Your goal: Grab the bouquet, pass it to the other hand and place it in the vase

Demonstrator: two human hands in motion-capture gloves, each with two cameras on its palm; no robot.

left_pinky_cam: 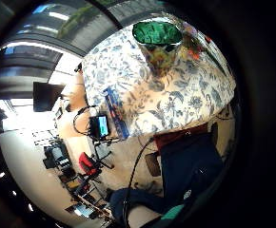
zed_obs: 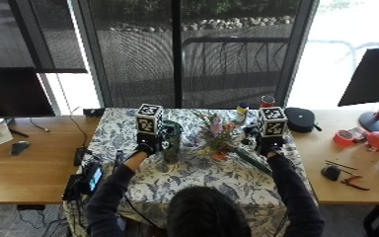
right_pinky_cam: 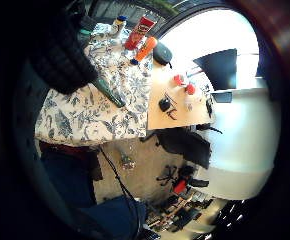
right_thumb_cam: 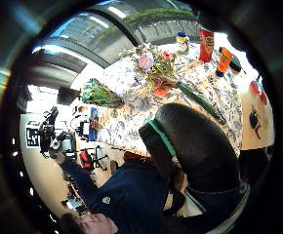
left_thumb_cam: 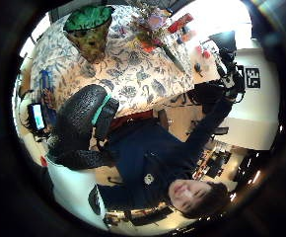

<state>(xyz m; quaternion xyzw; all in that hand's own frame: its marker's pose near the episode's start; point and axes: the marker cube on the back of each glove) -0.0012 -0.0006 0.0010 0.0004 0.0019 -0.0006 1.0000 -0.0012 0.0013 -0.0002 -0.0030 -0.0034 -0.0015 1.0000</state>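
Floral cloth [zed_obs: 196, 182] covers the table at the frame's centre, before a dark window. Left of centre, the left hand [zed_obs: 147, 146] hovers just beside the green vase [zed_obs: 171, 141]; I cannot tell how its fingers stand. At centre the bouquet [zed_obs: 219, 137] lies on the cloth. Right of it, the right hand [zed_obs: 267, 146] hangs near the stems, fingers loosely curled, holding nothing.

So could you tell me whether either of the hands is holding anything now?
Neither: the bouquet lies on the table and the vase stands untouched.
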